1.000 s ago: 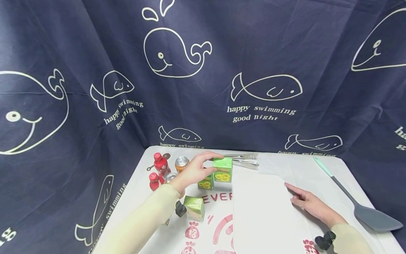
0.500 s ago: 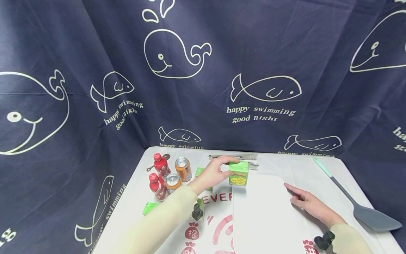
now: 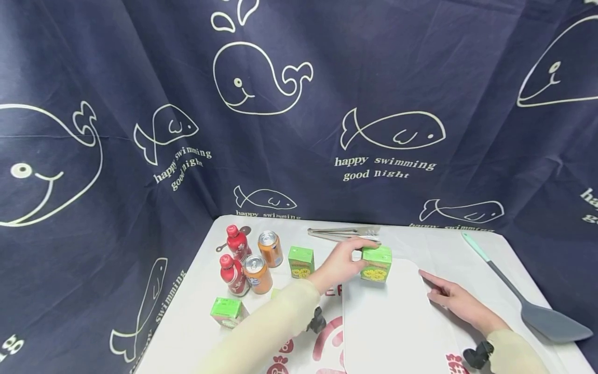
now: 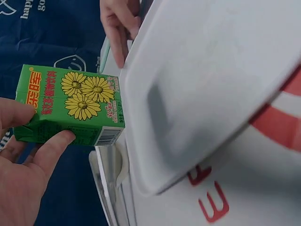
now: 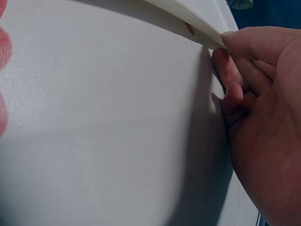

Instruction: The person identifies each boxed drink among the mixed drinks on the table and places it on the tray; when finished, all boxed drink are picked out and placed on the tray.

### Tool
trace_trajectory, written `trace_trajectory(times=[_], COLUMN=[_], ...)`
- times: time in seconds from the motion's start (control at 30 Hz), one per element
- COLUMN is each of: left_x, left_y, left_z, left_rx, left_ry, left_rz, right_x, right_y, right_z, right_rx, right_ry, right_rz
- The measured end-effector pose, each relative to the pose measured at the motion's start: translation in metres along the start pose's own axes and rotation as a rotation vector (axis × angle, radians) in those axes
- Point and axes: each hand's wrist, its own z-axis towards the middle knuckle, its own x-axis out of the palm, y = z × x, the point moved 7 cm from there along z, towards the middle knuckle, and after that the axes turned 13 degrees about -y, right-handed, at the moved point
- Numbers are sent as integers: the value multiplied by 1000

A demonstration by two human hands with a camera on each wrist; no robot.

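My left hand (image 3: 344, 262) grips a green drink carton (image 3: 376, 266) with yellow flowers printed on it. It hangs over the far end of a white tray (image 3: 397, 322). Thumb and fingers press on the carton's sides in the left wrist view, where the carton (image 4: 80, 106) shows its printed front. At the tray's far right corner, my right hand (image 3: 460, 301) holds the rim. The right wrist view shows that hand's thumb (image 5: 244, 40) on the rim and other fingers curled below; their exact contact is partly hidden.
Green cartons (image 3: 301, 262) stand on the left, one mostly hidden by the left sleeve. Beside them are red bottles (image 3: 237, 243), orange cans (image 3: 270, 249) and a spoon (image 3: 245, 229). Metal tongs (image 3: 343, 232) lie behind the tray; a grey spatula (image 3: 553, 318) lies at right.
My left hand has carried the green carton to the right, from beside another carton to over the tray's far end. The right hand stays at the tray's rim.
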Motion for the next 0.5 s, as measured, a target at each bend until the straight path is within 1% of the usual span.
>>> trace_trajectory(times=[0.2, 0.37, 0.5], left_x=[24, 43, 55], left_y=[-2, 3, 5], left_z=[2, 4, 1], left_rx=[4, 1, -5], left_ry=[-6, -13, -20], left_rz=[16, 23, 31], right_x=[0, 0, 2], right_y=[-1, 0, 3], right_z=[1, 1, -2], right_rx=[14, 10, 8], right_ry=[5, 3, 8], right_rz=[24, 36, 50])
